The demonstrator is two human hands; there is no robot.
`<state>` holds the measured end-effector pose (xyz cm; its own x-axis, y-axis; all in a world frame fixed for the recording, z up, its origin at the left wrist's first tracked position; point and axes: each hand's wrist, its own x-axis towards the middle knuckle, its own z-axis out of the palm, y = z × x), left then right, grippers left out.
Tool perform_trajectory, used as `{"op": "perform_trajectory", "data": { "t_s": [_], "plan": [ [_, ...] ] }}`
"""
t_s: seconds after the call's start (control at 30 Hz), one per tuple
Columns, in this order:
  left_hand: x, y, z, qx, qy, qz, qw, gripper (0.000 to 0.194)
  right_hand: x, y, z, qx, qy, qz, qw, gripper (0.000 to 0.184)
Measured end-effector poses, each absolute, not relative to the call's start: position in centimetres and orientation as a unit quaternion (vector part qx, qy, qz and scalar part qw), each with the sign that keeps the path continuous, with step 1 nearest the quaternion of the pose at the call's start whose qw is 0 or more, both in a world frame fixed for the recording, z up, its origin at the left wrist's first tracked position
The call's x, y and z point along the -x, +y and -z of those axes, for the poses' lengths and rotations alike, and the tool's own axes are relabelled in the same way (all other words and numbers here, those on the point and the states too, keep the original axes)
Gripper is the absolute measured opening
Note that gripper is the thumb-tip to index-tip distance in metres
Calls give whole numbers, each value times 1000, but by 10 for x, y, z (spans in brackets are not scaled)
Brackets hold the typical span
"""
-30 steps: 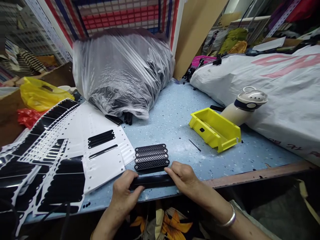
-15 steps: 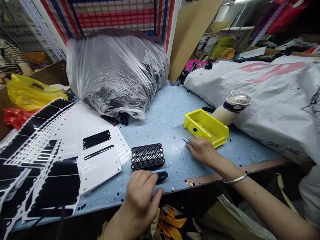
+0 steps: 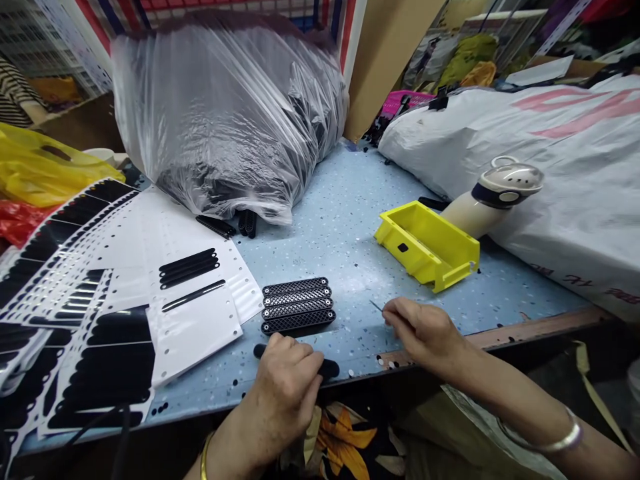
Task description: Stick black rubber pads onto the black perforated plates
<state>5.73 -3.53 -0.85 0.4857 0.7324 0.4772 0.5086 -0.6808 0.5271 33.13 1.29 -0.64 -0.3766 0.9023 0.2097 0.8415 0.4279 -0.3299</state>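
Note:
My left hand (image 3: pixel 287 380) presses down on a long black plastic strip (image 3: pixel 327 367) lying near the table's front edge, fingers curled over it. My right hand (image 3: pixel 425 331) is pinched on a thin dark pin (image 3: pixel 376 306) whose tip sticks out to the left just above the table. Between the hands and a little further back lie several black mesh-patterned strips (image 3: pixel 297 305) side by side.
A yellow plastic tray (image 3: pixel 425 245) and a white handheld device (image 3: pixel 493 197) sit at the right, against a large white sack (image 3: pixel 550 153). A clear bag of black parts (image 3: pixel 225 120) stands behind. White and black die-cut sheets (image 3: pixel 125 293) cover the left.
My right hand left the black strip, reached toward the yellow tray, picked up the thin pin and came back toward me. My left hand stayed on the strip.

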Motion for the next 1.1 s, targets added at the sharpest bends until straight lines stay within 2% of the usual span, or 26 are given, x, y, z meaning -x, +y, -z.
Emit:
{"op": "perform_trajectory", "data": {
  "t_s": [0.1,0.27,0.37,0.5,0.63,0.97,1.1],
  "plan": [
    [-57,-36,8,-839,376,-351,180,18,-323,-8,9,488,-824,-146,246,24],
    [-59,-36,9,-834,385,-359,162,9,-312,-23,-5,480,-829,-220,186,24],
    [-60,-36,10,-833,384,-363,163,8,-306,-32,-19,459,-848,-190,186,24],
    [-61,-36,11,-829,389,-364,170,7,-289,-40,-29,399,-876,-135,233,31],
    [-62,-37,11,-828,392,-360,174,5,-270,-37,-29,391,-869,-153,262,28],
    [-62,-37,13,-824,396,-368,171,4,-257,-31,-28,384,-892,-109,214,31],
    [-61,-37,14,-824,396,-364,177,5,-255,-30,-26,372,-897,-91,219,32]
  ]
}}
